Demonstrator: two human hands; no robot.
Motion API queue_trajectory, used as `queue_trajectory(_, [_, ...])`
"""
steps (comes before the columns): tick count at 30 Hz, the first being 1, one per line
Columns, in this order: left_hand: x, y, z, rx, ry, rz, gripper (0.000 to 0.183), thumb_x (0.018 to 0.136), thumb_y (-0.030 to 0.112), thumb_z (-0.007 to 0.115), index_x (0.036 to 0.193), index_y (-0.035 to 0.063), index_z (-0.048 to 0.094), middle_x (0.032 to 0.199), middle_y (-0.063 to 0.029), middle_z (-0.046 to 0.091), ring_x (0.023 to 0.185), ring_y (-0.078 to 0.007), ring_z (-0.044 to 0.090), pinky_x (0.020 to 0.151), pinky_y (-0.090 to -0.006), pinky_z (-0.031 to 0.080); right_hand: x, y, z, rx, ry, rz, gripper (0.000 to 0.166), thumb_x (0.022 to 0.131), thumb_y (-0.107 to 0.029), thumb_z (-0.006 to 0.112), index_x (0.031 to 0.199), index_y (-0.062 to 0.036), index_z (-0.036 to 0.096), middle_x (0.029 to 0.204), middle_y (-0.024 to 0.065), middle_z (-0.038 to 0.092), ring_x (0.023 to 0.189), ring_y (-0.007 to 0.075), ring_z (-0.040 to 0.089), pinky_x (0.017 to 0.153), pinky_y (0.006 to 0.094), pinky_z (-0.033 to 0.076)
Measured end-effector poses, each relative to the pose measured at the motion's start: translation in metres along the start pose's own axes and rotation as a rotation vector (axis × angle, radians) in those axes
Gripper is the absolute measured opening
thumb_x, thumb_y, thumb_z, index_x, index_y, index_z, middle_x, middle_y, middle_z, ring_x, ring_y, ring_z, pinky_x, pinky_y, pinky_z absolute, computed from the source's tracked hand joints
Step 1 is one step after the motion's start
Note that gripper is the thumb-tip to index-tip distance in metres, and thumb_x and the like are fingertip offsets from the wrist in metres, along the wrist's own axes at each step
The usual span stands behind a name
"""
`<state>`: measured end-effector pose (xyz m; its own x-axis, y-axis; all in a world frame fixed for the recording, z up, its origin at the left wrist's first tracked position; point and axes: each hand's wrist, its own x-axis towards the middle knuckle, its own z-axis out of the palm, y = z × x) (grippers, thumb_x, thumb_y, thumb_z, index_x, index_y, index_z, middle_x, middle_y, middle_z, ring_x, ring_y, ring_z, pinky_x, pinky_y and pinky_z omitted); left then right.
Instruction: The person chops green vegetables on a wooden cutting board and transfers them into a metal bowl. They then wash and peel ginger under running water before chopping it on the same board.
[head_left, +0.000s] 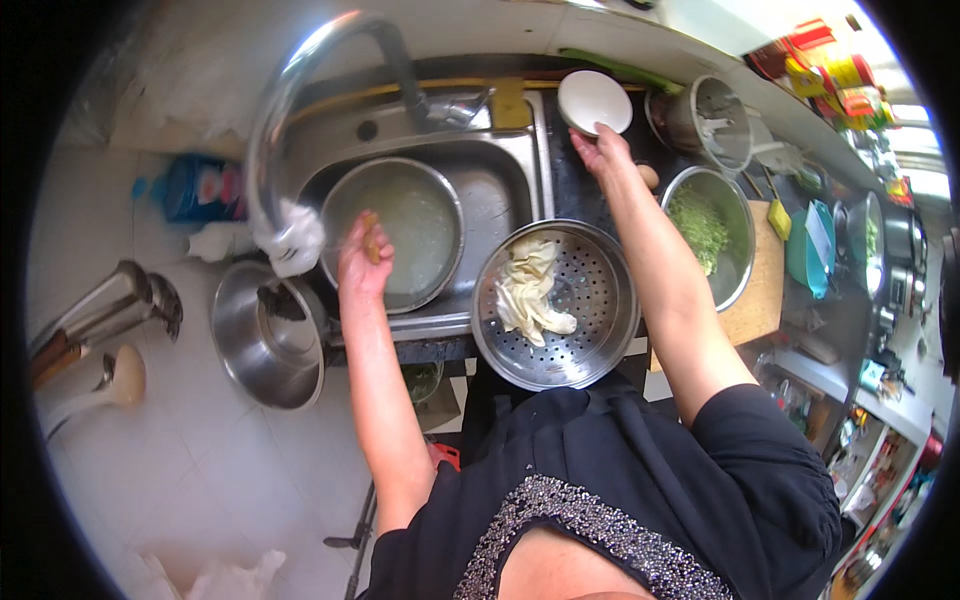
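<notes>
My left hand (365, 259) is over the left part of a metal basin (420, 225) of cloudy water in the sink, its fingers curled around a small brownish sponge or scrubber (371, 237). At the counter's back, my right hand (600, 152) holds the near rim of a white bowl (595, 103). A perforated steel steamer tray (600, 300) lies close to my body, partly over the sink's edge, with a crumpled cream cloth (531, 289) in it.
The tall faucet (274, 112) arches over the sink's left side. A steel bowl (262, 352) stands left of the sink. To the right are a steel pot (720, 124), an egg (646, 176), a bowl of shredded greens (697, 232) and a wooden cutting board (761, 300).
</notes>
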<state>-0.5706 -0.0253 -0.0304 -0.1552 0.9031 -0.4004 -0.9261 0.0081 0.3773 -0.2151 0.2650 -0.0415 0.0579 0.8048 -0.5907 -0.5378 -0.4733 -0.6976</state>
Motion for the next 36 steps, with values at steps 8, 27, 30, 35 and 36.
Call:
queue_trajectory(8, [-0.022,0.000,0.048,0.002,0.292,0.007,0.037,0.094,0.047,0.058,0.088,0.0107,0.062,0.066,-0.0007,0.050,0.054,-0.0140,0.045,0.048,-0.0272,0.035,-0.146,0.061,0.066,-0.611,-0.563,0.041,0.037,0.098,-0.029,0.053,0.123,-0.0020,0.055,0.108,0.0140,0.065,0.087,0.0228,0.066,0.071,0.0318,0.057])
queue_trajectory(27, [-0.027,-0.012,0.091,0.540,0.552,0.232,0.039,0.099,0.050,0.048,0.080,0.0173,0.058,0.058,0.0042,0.052,0.044,-0.0089,0.044,0.039,-0.0241,0.030,-0.239,0.111,0.155,-1.123,-1.219,-0.747,0.008,0.078,-0.004,0.058,0.085,0.0010,0.058,0.071,0.0140,0.069,0.069,0.0274,0.069,0.063,0.0355,0.053])
queue_trajectory(30, [-0.031,-0.011,0.089,0.557,0.540,0.156,0.039,0.099,0.049,0.049,0.078,0.0173,0.057,0.058,0.0036,0.050,0.044,-0.0090,0.043,0.040,-0.0242,0.030,-0.236,0.109,0.157,-1.100,-1.336,-0.762,0.009,0.077,-0.002,0.057,0.086,0.0016,0.057,0.071,0.0152,0.068,0.069,0.0282,0.070,0.062,0.0368,0.052])
queue_trajectory(35, [-0.029,-0.003,0.087,0.370,0.543,-0.077,0.039,0.098,0.049,0.050,0.074,0.0180,0.053,0.053,0.0042,0.045,0.041,-0.0097,0.041,0.040,-0.0239,0.029,-0.217,0.119,0.150,-0.938,-1.295,-0.452,0.008,0.081,-0.006,0.058,0.087,-0.0009,0.063,0.069,0.0098,0.067,0.063,0.0200,0.065,0.059,0.0333,0.052])
queue_trajectory(36, [-0.030,-0.001,0.085,0.332,0.497,-0.116,0.040,0.098,0.049,0.050,0.073,0.0180,0.053,0.052,0.0042,0.044,0.041,-0.0099,0.041,0.040,-0.0238,0.029,-0.216,0.118,0.149,-0.873,-1.273,-0.242,0.009,0.083,-0.006,0.058,0.088,-0.0007,0.063,0.070,0.0085,0.067,0.062,0.0163,0.064,0.058,0.0314,0.052])
